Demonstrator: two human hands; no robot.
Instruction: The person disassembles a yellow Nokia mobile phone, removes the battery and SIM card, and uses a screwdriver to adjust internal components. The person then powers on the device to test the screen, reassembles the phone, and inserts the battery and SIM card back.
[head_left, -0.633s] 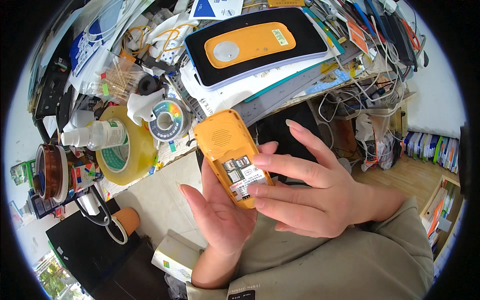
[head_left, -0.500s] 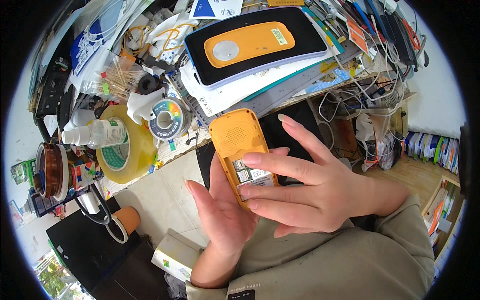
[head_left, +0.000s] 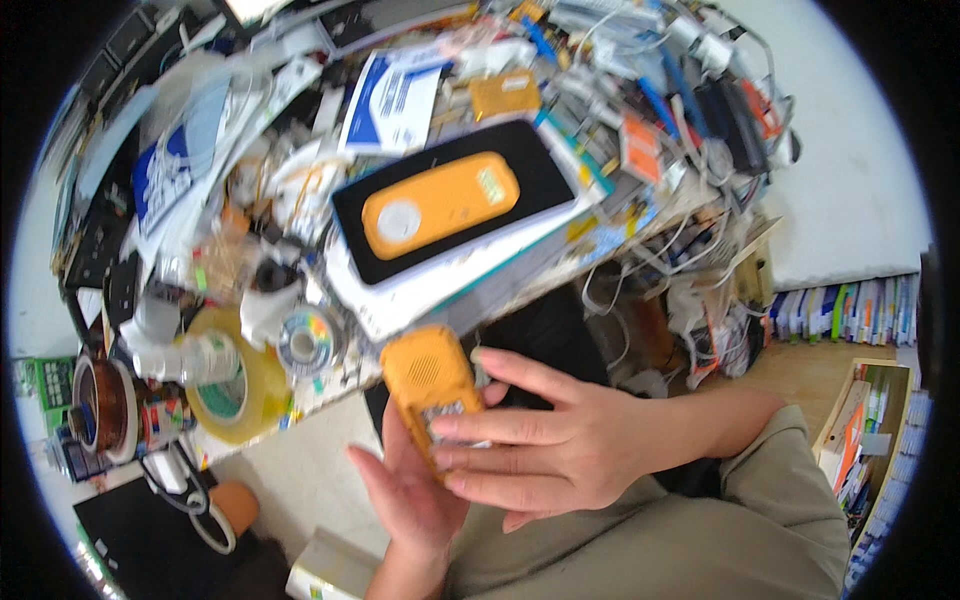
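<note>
An orange mobile phone (head_left: 428,368), its back off, lies tilted in my left hand (head_left: 415,505). My left palm and fingers support it from below, while the thumb stands away from it. The speaker grille end points toward the bench. Stretched over the phone's open lower half are the fingers of my right hand (head_left: 570,455), slightly apart; their tips touch the recess and partly hide it. A pale label and metal slots show there, blurred. On the bench, an orange back cover (head_left: 450,203) with a round silvery disc rests on a black pad (head_left: 538,165).
At the bench's left stand a wide roll of clear tape (head_left: 270,405), a spray bottle (head_left: 190,360) and a solder spool (head_left: 308,342). Papers, tools and cables crowd the back. Loose white cables (head_left: 620,300) hang below the bench edge; books (head_left: 840,312) line the right wall.
The view has tilted up, so bench and hands appear lower and further left, with more of the bench's back showing. Both hands keep nearly the same pose on the phone.
</note>
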